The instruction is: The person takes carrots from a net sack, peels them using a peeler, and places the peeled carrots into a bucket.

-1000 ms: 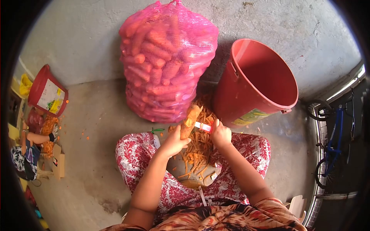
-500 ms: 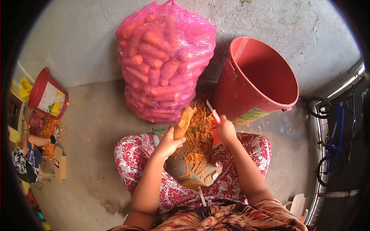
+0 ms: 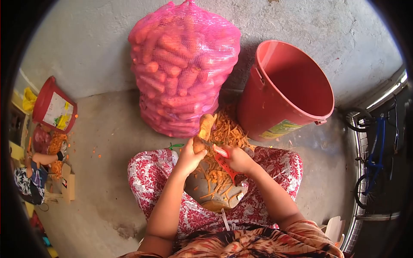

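My left hand (image 3: pixel 190 159) is wrapped round the lower end of a thick, pale orange carrot (image 3: pixel 206 126) held up above the floor. My right hand (image 3: pixel 239 160) grips a knife (image 3: pixel 221 151) with a red and white handle, its blade against the carrot near my left fingers. Whether the blade has cut in, I cannot tell. A red plastic piece with holes (image 3: pixel 224 165) also hangs from my right hand; its kind is unclear. Beneath both hands lies a heap of orange carrot peelings (image 3: pixel 230 131), between my legs.
A large pink mesh sack of carrots (image 3: pixel 185 77) stands against the wall. Right of it is a tilted-looking red bin (image 3: pixel 266 103). At far left, another person's arm (image 3: pixel 45 158) shows near a red bucket (image 3: pixel 51 109). A blue bicycle (image 3: pixel 376 146) is at far right.
My right hand has moved left and down, bringing the knife from beside the carrot onto it. The carrot in my left hand has shifted slightly and points more upright.
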### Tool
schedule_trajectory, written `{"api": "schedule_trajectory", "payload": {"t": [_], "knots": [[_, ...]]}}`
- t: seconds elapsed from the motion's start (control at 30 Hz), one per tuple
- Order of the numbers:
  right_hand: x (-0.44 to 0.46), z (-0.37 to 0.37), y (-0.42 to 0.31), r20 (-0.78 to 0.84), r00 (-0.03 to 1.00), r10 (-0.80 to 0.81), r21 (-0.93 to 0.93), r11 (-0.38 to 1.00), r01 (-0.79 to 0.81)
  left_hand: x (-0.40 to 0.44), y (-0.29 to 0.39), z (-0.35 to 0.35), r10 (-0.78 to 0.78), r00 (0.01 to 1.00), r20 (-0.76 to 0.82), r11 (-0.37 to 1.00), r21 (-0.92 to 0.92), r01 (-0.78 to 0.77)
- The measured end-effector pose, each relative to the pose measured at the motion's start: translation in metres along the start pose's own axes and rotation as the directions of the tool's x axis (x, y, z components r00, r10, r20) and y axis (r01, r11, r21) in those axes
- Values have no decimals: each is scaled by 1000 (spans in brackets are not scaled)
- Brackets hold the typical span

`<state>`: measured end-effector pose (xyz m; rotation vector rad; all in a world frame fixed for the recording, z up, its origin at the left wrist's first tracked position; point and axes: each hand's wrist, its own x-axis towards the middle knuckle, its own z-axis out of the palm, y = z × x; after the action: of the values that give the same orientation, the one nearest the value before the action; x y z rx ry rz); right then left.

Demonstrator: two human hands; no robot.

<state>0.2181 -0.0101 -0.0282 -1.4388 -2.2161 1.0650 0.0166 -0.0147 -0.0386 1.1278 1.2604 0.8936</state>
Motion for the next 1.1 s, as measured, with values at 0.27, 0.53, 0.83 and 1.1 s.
{"api": "schedule_trajectory", "payload": {"t": [0.27,0.53,0.83,1.1], "knots": [[-2,-1,-1,43,999,32,0,999,-32,-2,7,-1,98,995,28,995,28,-99],[10,5,8,-287,926,245,-433,829,-354,-8,9,5,41,989,143,992,109,-57],[27,-16,36,-486,716,501,-326,657,-680,-23,17,8,-204,927,315,970,-64,235],[24,-14,64,-377,734,565,-128,753,-645,-18,21,1,-191,970,149,962,-169,216]]}}
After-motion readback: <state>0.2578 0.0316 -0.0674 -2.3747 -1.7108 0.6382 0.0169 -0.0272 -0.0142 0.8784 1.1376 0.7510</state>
